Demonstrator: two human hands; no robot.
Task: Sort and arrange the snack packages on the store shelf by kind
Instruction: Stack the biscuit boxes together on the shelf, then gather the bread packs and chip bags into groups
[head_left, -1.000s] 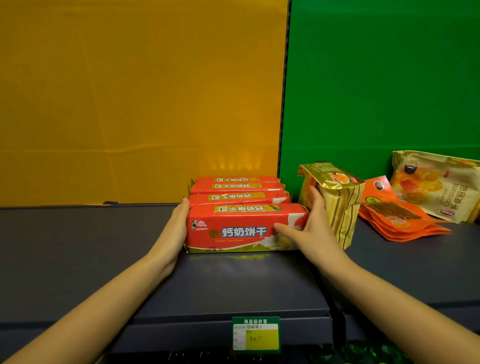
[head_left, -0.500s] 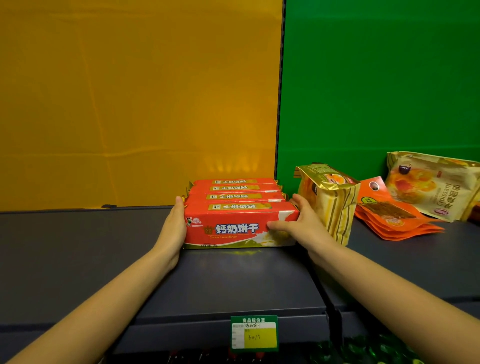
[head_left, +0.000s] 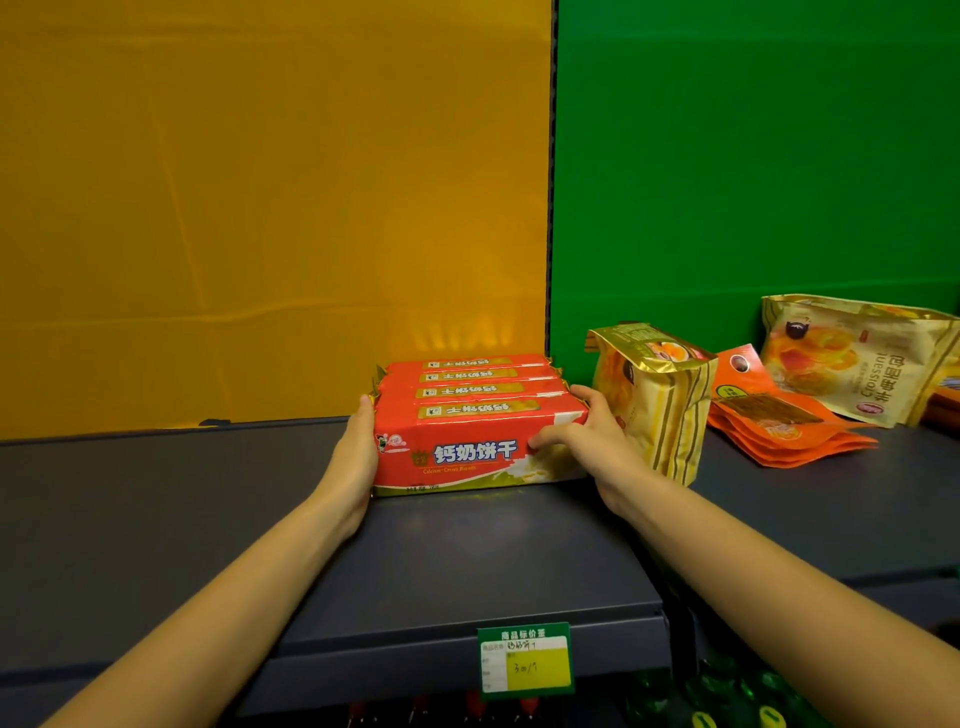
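Our left hand (head_left: 353, 452) presses flat against the left end of the biscuits (head_left: 467, 415), four red "Calcium-Cream Biscuits" packs in a row on the shelf (head_left: 467, 545). Our right hand (head_left: 587, 441) grips their right end. Right of the biscuits sit a gold bag (head_left: 660, 410) and a "Croissant" bag (head_left: 841, 364).

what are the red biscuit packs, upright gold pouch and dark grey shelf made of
Red rectangular biscuit packs: likely thin plastic film, glossy, given sheen and crimped ends. Upright gold pouch: seemingly metallised foil film, given mirror-like glints and sharp creases. Dark grey shelf: probably painted metal, satin, faintly reflecting the packs.
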